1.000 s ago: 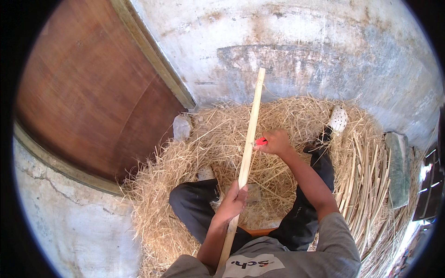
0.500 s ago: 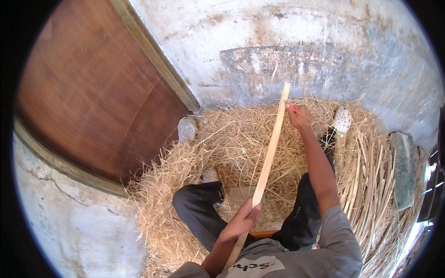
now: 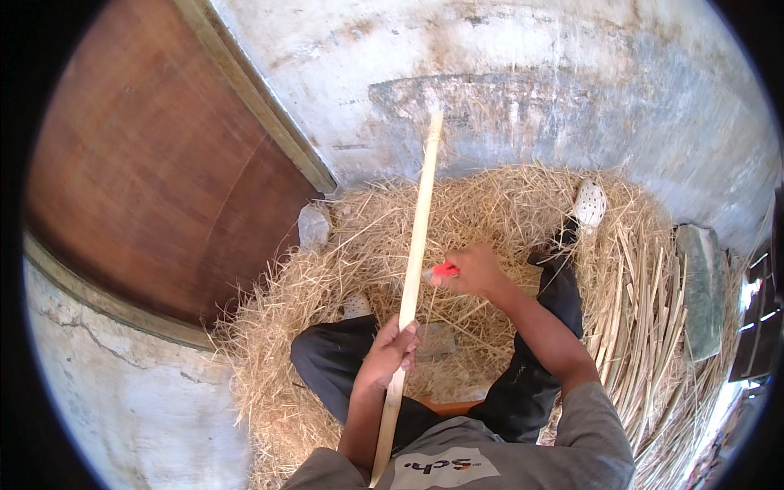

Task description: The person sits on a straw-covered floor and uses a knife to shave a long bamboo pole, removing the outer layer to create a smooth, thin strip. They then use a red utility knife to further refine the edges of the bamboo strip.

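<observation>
Both hands raised in front of the seated body, forearms entering from the lower edge.
Left hand [image 3: 390,353] curled in a closed grip, wrist bent, forearm bare and nearly vertical. Right hand [image 3: 474,272] set higher and farther forward, fingers [image 3: 447,279] pinched together, elbow bent, upper arm in grey sleeve. Legs spread apart.

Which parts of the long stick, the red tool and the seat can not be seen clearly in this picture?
- Long stick, head view: its lower end is hidden behind the left hand, left forearm and the shirt.
- Red-handled tool: the right hand covers most of it; its blade is too small to tell.
- Orange seat: mostly hidden by the legs.
</observation>
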Action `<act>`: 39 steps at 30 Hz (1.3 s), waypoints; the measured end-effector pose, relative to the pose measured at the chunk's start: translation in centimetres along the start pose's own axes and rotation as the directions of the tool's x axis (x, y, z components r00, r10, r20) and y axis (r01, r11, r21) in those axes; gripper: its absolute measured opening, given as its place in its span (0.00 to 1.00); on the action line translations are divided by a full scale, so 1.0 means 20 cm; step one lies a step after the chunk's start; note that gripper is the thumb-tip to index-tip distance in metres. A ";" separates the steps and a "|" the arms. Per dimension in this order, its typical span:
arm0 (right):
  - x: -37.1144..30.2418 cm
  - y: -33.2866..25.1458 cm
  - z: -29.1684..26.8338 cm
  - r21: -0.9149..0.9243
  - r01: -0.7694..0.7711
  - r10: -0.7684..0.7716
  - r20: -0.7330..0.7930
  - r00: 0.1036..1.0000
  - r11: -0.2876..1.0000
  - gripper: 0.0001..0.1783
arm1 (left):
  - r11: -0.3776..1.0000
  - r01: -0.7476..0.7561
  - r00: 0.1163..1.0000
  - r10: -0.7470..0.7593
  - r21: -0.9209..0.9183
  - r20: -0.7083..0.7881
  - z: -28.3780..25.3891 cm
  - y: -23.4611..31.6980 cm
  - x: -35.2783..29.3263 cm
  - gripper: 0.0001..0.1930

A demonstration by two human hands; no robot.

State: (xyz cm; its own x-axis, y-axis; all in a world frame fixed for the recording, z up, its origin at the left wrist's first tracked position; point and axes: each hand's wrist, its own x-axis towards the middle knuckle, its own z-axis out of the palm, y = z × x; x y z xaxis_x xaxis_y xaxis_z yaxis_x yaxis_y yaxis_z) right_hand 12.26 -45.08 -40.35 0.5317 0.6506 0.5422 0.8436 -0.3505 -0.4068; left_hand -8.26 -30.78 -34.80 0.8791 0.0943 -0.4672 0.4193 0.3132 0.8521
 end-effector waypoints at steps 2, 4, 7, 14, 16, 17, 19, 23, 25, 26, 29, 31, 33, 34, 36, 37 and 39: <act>-0.02 -0.05 0.00 0.015 0.051 -0.051 0.031 0.998 0.999 0.37 | 0.999 -0.002 1.000 0.002 -0.043 -0.005 0.02 0.05 -0.02 0.06; -0.01 -0.06 0.01 0.007 0.076 -0.077 0.034 0.996 0.997 0.36 | 0.999 -0.024 1.000 0.024 -0.033 -0.015 0.05 0.06 -0.03 0.07; 0.01 -0.01 0.07 -0.048 -0.028 0.024 -0.074 0.997 0.998 0.35 | 0.998 -0.033 0.999 0.033 -0.048 0.005 0.05 0.02 -0.04 0.06; 0.01 -0.07 0.06 -0.034 0.058 -0.056 0.056 0.997 0.998 0.35 | 1.000 -0.017 1.000 0.017 -0.020 0.015 0.03 0.00 -0.09 0.06; -0.04 -0.07 0.12 -0.084 0.114 -0.120 -0.063 0.991 0.990 0.36 | 0.999 -0.017 1.000 0.017 -0.045 0.018 0.04 0.03 -0.06 0.06; -0.03 -0.05 0.14 -0.051 0.132 -0.136 -0.101 0.986 0.990 0.37 | 0.999 -0.033 0.999 0.033 -0.034 0.020 0.05 0.02 -0.05 0.06; 0.00 -0.04 0.14 -0.033 0.167 -0.170 -0.151 0.974 0.985 0.37 | 0.998 -0.065 0.998 0.065 -0.003 0.019 0.06 0.02 -0.05 0.07; 0.11 0.15 0.06 -0.067 -0.194 0.178 -0.188 0.966 0.979 0.35 | 0.999 -0.036 0.999 0.035 0.028 0.029 0.06 -0.01 -0.06 0.06; 0.11 0.24 0.07 -0.084 -0.358 0.338 -0.189 0.922 0.930 0.34 | 0.999 -0.013 0.995 0.010 0.030 0.098 0.07 -0.06 -0.08 0.06; 0.09 0.26 0.08 -0.103 -0.325 0.303 -0.183 0.935 0.940 0.33 | 1.000 0.008 0.996 -0.011 0.026 0.093 0.07 -0.08 -0.10 0.06; 0.05 0.18 0.12 -0.165 -0.149 0.126 -0.144 0.981 0.975 0.32 | 1.000 0.001 0.997 -0.001 0.004 0.082 0.07 -0.06 -0.09 0.06; 0.01 0.07 0.13 -0.139 -0.040 0.020 -0.143 0.990 0.990 0.32 | 0.999 -0.033 0.997 0.033 0.006 0.069 0.06 -0.02 -0.07 0.06; -0.02 0.01 0.12 -0.062 0.050 -0.061 -0.192 0.980 0.997 0.31 | 0.999 -0.048 0.995 0.048 0.008 0.083 0.06 -0.02 -0.06 0.07; -0.01 0.05 0.12 -0.078 -0.021 0.003 -0.218 0.976 0.997 0.30 | 0.999 -0.046 0.995 0.044 0.015 0.093 0.06 -0.03 -0.06 0.07; 0.06 0.21 0.11 -0.107 -0.160 0.126 -0.273 0.954 0.981 0.30 | 1.000 -0.008 0.996 0.006 0.020 0.084 0.12 -0.03 -0.11 0.07; 0.10 0.28 0.06 -0.122 -0.117 0.074 -0.311 0.947 0.986 0.30 | 1.000 0.001 0.997 -0.002 0.019 0.077 0.14 -0.02 -0.12 0.07; 0.16 0.39 -0.04 -0.162 -0.029 -0.036 -0.384 0.923 0.986 0.32 | 0.998 -0.043 0.994 0.038 0.040 0.100 0.15 -0.02 -0.10 0.07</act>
State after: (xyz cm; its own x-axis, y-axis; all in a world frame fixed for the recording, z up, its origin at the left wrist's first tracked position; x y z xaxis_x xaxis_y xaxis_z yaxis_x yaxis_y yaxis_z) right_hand 20.52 -46.28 -41.21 0.4892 0.3539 0.7971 0.8285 -0.4740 -0.2981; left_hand -9.57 -33.94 -33.46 0.9128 0.0114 -0.4083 0.3902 0.2710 0.8799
